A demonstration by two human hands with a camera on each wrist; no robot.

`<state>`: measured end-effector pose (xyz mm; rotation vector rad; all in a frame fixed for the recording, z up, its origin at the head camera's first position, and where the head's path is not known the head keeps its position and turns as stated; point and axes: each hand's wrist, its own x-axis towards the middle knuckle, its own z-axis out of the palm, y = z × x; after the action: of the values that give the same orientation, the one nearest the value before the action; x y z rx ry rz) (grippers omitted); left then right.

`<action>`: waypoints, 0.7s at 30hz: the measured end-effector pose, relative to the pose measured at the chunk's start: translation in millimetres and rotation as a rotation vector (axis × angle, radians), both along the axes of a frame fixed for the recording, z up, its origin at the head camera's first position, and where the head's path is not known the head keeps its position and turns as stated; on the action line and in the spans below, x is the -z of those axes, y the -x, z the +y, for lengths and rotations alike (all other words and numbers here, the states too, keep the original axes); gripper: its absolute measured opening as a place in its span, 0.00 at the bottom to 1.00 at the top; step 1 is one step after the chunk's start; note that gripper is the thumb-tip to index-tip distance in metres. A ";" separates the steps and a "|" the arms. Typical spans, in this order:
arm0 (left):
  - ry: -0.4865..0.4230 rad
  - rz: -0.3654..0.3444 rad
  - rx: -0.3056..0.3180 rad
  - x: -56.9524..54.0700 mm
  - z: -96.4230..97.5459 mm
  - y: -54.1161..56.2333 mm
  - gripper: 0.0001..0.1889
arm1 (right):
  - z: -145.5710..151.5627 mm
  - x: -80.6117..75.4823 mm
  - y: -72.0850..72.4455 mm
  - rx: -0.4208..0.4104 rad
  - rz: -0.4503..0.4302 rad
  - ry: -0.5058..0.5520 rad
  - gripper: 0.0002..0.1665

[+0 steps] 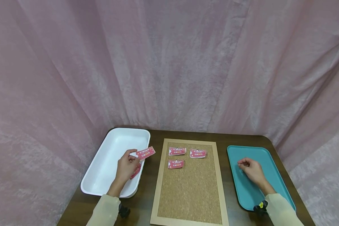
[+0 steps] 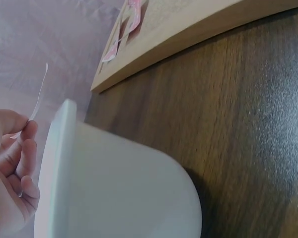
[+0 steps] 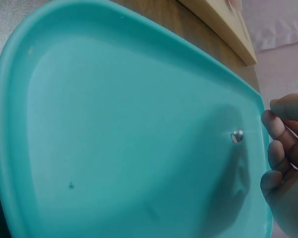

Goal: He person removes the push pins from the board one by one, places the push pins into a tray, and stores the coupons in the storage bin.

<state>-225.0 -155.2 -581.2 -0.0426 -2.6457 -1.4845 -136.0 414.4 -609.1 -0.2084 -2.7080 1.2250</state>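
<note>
My left hand (image 1: 126,168) pinches one end of a red coupon (image 1: 146,153) over the right rim of a white basin (image 1: 101,169). In the left wrist view the coupon (image 2: 40,94) shows edge-on as a thin, curved strip. Below that hand, a second red coupon (image 1: 136,171) lies along the basin's inner side, partly covered by the fingers. Over the teal tray (image 1: 260,152), my right hand (image 1: 253,172) has bent fingers, thumb and index tips close together. Anything between those tips is too small to tell. A small shiny metal thumbtack (image 3: 237,136) lies in the tray near them.
Between basin and tray lies a wood-framed cork board (image 1: 193,191) with several red coupons, such as this coupon (image 1: 198,153), fixed on its upper part. Dark wooden tabletop (image 1: 142,194) shows around them. A pink curtain (image 1: 180,69) hangs behind.
</note>
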 end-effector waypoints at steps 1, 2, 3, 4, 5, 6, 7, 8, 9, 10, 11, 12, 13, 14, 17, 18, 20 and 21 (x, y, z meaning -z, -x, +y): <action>0.003 0.002 -0.008 0.2 -1.9 -0.2 0.23 | 0.3 0.1 0.1 -0.001 0.003 -0.004 0.07; 0.006 0.003 -0.016 0.6 -4.0 -0.4 0.23 | 1.1 0.4 0.0 -0.001 0.005 -0.007 0.07; 0.011 0.003 -0.026 0.9 -5.9 -0.8 0.22 | 1.5 0.6 -0.3 0.002 0.006 -0.008 0.07; 0.017 0.003 -0.039 1.4 -8.0 -1.2 0.22 | 2.1 1.0 -0.6 0.003 0.007 -0.012 0.06; 0.023 0.004 -0.052 2.2 -10.3 -1.6 0.22 | 2.9 1.6 -0.9 0.008 0.010 -0.016 0.06; 0.026 0.006 -0.064 3.0 -12.6 -1.9 0.22 | 3.7 2.1 -1.1 0.007 0.011 -0.024 0.06; 0.032 0.005 -0.075 3.3 -14.8 -2.1 0.21 | 4.3 2.5 -1.5 0.008 0.010 -0.028 0.06; 0.035 0.004 -0.086 3.7 -17.1 -2.1 0.21 | 5.1 3.1 -1.7 0.007 0.009 -0.032 0.06; 0.042 0.006 -0.094 4.3 -19.6 -2.0 0.21 | 5.4 3.6 -1.9 0.011 0.008 -0.033 0.06; 0.047 0.006 -0.103 4.6 -21.8 -2.0 0.21 | 6.1 4.3 -2.0 0.012 0.006 -0.040 0.06; 0.054 0.003 -0.108 5.1 -23.9 -2.0 0.21 | 6.6 4.8 -2.0 0.013 0.005 -0.042 0.06; 0.061 -0.001 -0.114 5.3 -25.7 -2.0 0.21 | 7.0 5.3 -2.2 0.011 0.001 -0.045 0.06; 0.067 -0.006 -0.119 5.4 -27.5 -2.2 0.22 | 7.4 5.8 -2.3 0.014 -0.001 -0.046 0.06; 0.072 -0.013 -0.123 5.8 -29.4 -2.0 0.22 | 7.8 6.4 -2.3 0.015 -0.004 -0.048 0.06; 0.089 -0.038 -0.129 6.0 -34.4 -2.2 0.22 | 8.3 7.8 -2.6 0.012 -0.013 -0.055 0.06; 0.093 -0.045 -0.128 6.0 -36.1 -2.3 0.23 | 8.5 8.3 -2.6 0.012 -0.015 -0.057 0.05; 0.106 -0.058 -0.123 5.7 -38.7 -2.5 0.23 | 8.5 8.9 -2.5 0.012 -0.019 -0.061 0.05; 0.115 -0.064 -0.120 5.3 -39.7 -2.5 0.23 | 8.7 9.2 -2.3 0.013 -0.021 -0.063 0.05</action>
<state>-222.5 -194.9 -586.5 0.1547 -2.7275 -1.3181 -133.6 423.1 -618.3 -0.2315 -2.7540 1.1389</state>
